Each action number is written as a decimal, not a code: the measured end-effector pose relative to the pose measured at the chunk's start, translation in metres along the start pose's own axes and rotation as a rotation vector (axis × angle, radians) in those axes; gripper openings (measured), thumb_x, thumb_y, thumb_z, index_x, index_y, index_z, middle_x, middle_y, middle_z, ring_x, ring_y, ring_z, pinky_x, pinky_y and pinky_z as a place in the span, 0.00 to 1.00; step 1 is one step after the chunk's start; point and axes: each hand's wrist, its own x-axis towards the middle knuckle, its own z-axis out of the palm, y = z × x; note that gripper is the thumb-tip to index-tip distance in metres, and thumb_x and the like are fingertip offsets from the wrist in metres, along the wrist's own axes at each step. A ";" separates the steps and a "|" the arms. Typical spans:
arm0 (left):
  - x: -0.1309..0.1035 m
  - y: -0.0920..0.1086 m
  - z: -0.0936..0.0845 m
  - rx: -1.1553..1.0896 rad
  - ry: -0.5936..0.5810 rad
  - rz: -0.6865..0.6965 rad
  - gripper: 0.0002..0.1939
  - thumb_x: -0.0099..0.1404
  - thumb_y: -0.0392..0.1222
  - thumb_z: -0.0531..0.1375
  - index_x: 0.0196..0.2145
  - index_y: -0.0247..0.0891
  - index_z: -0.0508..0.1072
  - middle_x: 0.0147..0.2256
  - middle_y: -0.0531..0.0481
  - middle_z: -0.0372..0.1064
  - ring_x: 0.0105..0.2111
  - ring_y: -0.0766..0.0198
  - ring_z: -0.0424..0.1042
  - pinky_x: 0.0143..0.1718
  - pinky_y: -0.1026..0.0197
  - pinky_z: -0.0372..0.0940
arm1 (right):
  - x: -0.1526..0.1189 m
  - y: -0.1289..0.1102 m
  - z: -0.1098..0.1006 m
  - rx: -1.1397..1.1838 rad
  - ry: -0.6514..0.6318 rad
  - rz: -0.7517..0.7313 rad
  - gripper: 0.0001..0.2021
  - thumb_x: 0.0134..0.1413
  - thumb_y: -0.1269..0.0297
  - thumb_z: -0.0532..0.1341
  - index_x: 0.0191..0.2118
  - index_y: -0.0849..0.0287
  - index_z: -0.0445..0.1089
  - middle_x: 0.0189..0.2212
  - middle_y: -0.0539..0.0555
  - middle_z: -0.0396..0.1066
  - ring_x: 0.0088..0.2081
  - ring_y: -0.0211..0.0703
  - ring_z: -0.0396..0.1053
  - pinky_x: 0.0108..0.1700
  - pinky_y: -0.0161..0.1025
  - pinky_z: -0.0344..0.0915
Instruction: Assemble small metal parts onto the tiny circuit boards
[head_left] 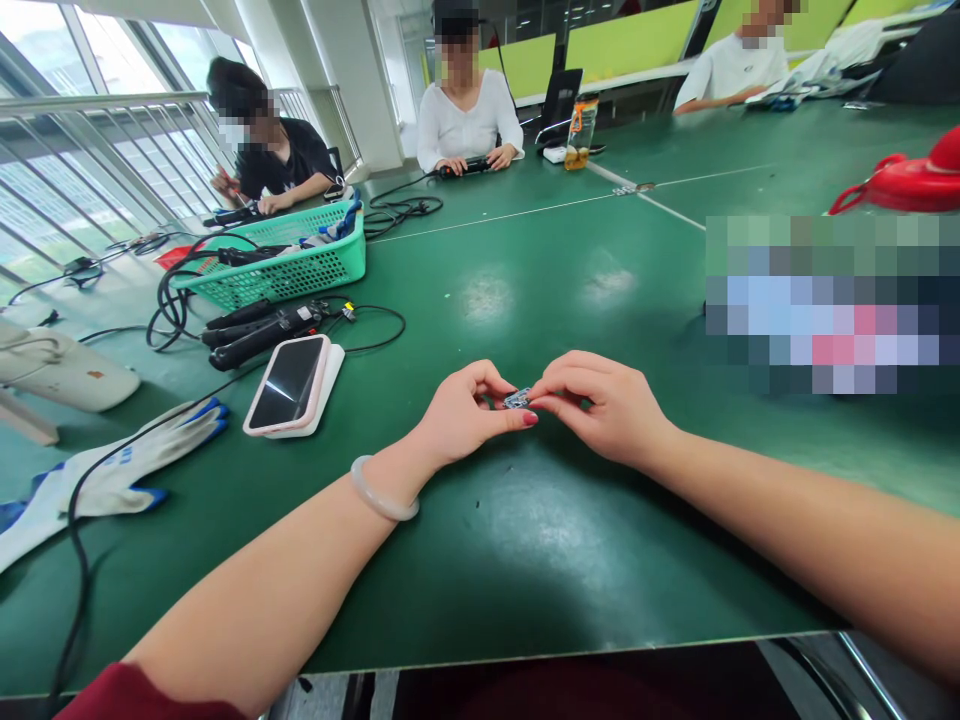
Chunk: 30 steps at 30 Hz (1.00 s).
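Observation:
A small circuit board (517, 399), bluish with pale components, is held between both hands just above the green table (540, 590). My left hand (469, 412) is closed, gripping the board's left side between thumb and fingers; a pale bangle circles that wrist. From the right, my right hand (607, 405) pinches at the board's right end with thumb and fingertips. The fingers cover much of the board, so its far side is hidden, and I cannot tell whether a further small part is in the right pinch.
Left of my hands lie a phone (289, 385), a work glove (127, 460) and black cabled tools (262, 330). Behind them stands a green basket (292, 275). A red object (911, 180) and a blurred patch are at right. Three people sit across the table, with a bottle (581, 135) nearby.

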 end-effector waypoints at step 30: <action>0.006 -0.007 -0.004 0.081 0.035 -0.048 0.18 0.44 0.41 0.70 0.28 0.34 0.66 0.26 0.53 0.69 0.25 0.71 0.65 0.29 0.64 0.59 | 0.005 0.025 0.005 -0.167 -0.454 0.349 0.08 0.54 0.67 0.57 0.27 0.58 0.71 0.29 0.52 0.70 0.31 0.40 0.67 0.35 0.36 0.61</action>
